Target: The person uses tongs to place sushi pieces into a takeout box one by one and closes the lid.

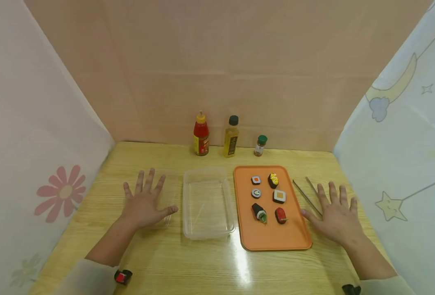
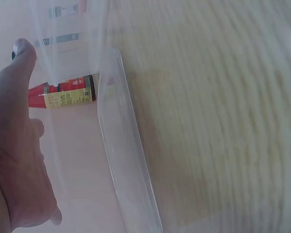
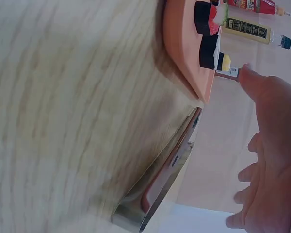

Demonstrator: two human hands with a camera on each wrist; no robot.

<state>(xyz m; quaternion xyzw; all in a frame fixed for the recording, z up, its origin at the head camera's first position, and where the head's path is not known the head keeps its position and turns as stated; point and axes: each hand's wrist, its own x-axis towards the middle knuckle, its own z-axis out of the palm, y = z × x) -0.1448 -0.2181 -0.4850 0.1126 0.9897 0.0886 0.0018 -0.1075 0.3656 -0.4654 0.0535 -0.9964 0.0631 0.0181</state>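
Observation:
My left hand [image 1: 143, 207] is spread flat with fingers apart, over a clear plastic lid [image 1: 171, 192] that it partly covers. In the left wrist view the lid's raised edge [image 2: 128, 145] runs beside that hand. To its right stands a clear rectangular plastic box [image 1: 208, 205] without a cover. My right hand [image 1: 337, 217] is spread too, beside metal tongs [image 1: 306, 196] whose bend shows in the right wrist view; the hand hides part of them. Between box and tongs lies an orange tray [image 1: 254, 239] bearing several toy-like sushi pieces, among them a hand roll [image 1: 259, 212] and a red-topped piece [image 1: 281, 215].
At the back of the wooden table [image 1: 177, 262] stand a red sauce bottle [image 1: 201, 137], an oil bottle [image 1: 231, 137] and a small green-capped spice jar [image 1: 260, 146]. Hung cloth walls [image 1: 221, 90] close off the back and both sides.

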